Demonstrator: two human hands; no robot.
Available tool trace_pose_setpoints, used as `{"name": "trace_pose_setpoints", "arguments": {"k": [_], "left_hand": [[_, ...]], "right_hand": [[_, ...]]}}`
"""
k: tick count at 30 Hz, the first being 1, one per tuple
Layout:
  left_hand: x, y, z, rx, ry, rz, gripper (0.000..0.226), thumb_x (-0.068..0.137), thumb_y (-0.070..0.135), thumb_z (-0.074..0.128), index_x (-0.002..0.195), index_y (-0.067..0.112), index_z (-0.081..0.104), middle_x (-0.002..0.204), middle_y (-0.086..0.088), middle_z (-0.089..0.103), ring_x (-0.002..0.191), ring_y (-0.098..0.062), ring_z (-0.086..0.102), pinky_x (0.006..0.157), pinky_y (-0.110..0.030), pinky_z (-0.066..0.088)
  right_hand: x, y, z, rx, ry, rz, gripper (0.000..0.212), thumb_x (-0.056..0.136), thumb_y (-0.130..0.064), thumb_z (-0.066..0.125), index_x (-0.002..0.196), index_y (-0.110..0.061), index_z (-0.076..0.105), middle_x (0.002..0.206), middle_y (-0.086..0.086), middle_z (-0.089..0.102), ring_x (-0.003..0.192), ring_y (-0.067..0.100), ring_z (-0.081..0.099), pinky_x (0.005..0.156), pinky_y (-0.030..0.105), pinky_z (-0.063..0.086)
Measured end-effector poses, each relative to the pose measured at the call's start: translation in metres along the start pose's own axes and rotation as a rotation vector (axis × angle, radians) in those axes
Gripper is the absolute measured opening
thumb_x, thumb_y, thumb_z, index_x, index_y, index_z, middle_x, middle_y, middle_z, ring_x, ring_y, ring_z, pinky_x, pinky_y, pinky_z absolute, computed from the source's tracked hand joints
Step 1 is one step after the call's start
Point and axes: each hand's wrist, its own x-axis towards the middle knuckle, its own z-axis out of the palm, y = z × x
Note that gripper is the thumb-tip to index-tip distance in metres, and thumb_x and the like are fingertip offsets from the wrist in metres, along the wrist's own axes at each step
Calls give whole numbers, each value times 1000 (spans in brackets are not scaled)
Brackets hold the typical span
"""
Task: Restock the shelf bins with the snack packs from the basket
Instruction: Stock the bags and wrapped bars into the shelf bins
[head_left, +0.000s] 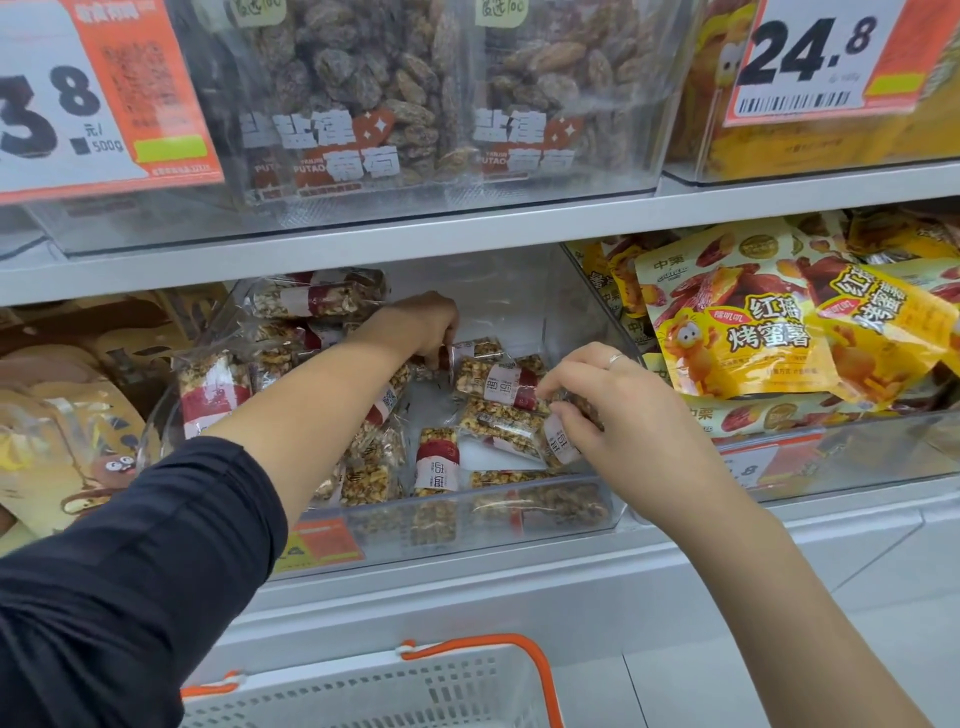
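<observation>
A clear plastic shelf bin (519, 519) on the middle shelf holds several nut-bar snack packs (437, 462) with red and white labels. My left hand (415, 325) reaches deep into the bin and its curled fingers pinch a snack pack (475, 349) near the back. My right hand (618, 410) hovers over the bin's right side and its fingers grip another snack pack (561, 441). The white basket (389, 691) with orange handles sits below at the bottom edge; its contents are out of sight.
Yellow sweet-potato snack bags (753, 338) fill the bin to the right. Brown packs (67, 415) lie in the bin on the left. Above, clear bins of dried fruit (363, 104) and price tags (810, 57) overhang the shelf edge (467, 239).
</observation>
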Motion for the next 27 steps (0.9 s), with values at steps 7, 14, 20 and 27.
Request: {"name": "trace_pose_setpoints", "arguments": {"k": [7, 14, 20, 27], "left_hand": [[-29, 23, -2, -480, 32, 295, 32, 88, 26, 66, 117, 13, 63, 120, -1, 62, 108, -13, 57, 92, -22, 41], [-33, 22, 2, -281, 46, 293, 58, 79, 28, 73, 132, 22, 50, 132, -1, 54, 115, -20, 52, 96, -31, 42], [-40, 13, -20, -258, -29, 89, 46, 99, 40, 39, 139, 17, 40, 117, -8, 66, 91, -19, 65, 91, -36, 46], [-37, 22, -22, -233, -181, 323, 40, 87, 4, 59, 124, 19, 59, 104, 5, 61, 89, -9, 57, 84, -30, 47]], "right_hand": [[2, 0, 1, -1, 14, -14, 15, 89, -8, 58, 95, -18, 67, 103, -3, 58, 78, 13, 50, 62, 32, 44], [-3, 1, -1, 10, 22, -15, 16, 86, -6, 60, 95, -17, 68, 102, -3, 59, 88, 18, 57, 67, 34, 49], [1, 2, 0, 9, 8, -25, 17, 85, -5, 59, 96, -17, 67, 103, -2, 59, 87, 20, 58, 68, 37, 50], [0, 2, -1, 8, 12, -35, 17, 85, -5, 59, 94, -17, 67, 100, -1, 59, 85, 20, 58, 68, 40, 51]]}}
